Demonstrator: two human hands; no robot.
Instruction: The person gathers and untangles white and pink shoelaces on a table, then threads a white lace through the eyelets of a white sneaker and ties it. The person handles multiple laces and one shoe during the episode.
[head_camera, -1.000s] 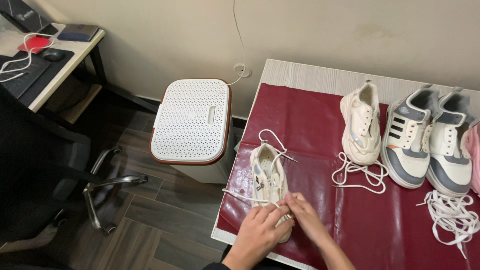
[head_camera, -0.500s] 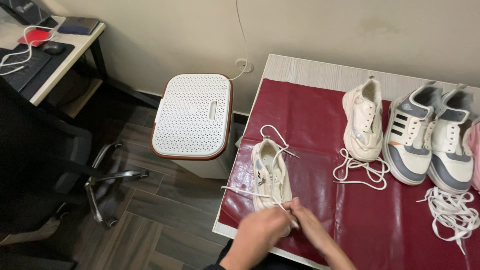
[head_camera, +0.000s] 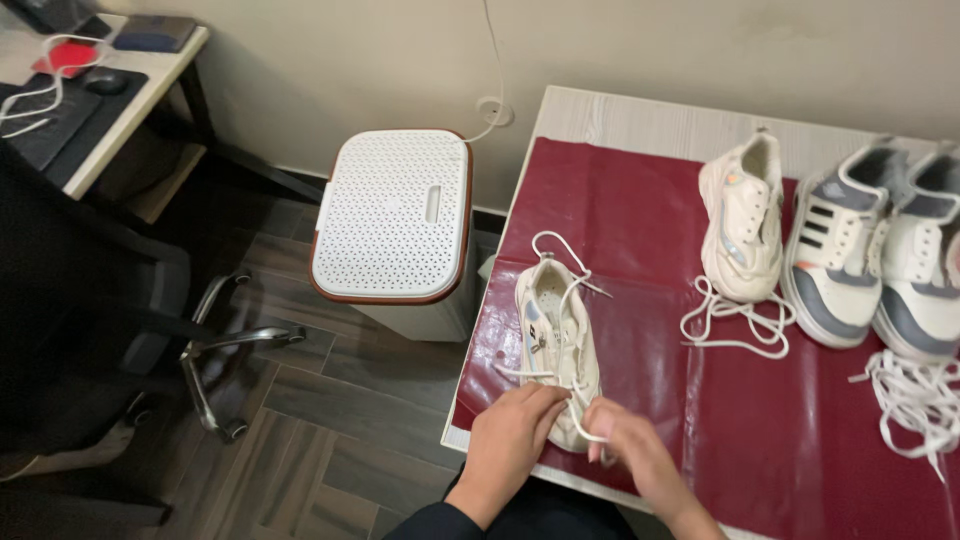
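**A:** Close in, both hands are at the toe of the small cream sneaker (head_camera: 556, 345), which lies near the front left corner of the red mat (head_camera: 620, 200). The left hand (head_camera: 510, 440) has dropped back off the toe since half a second ago; its fingertips now curl against the front of the shoe. Pinching anything? I can't tell.

**B:** And the right hand (head_camera: 625, 445)?

**A:** It has drawn towards the table edge, thumb and finger pressed together on the white lace (head_camera: 590, 425), which now bows out in a small loop between hand and toe. A moment ago the hands were bunched together over the eyelets, so that lace end looks pulled through.

**B:** Further up?

**A:** The lace's upper loops trail off the heel. Beyond, a second cream sneaker (head_camera: 745, 225) with a loose lace (head_camera: 735, 322), then grey-and-white sneakers (head_camera: 870, 260) and a lace heap (head_camera: 915, 395). Left of the table, the white perforated bin (head_camera: 392, 215).
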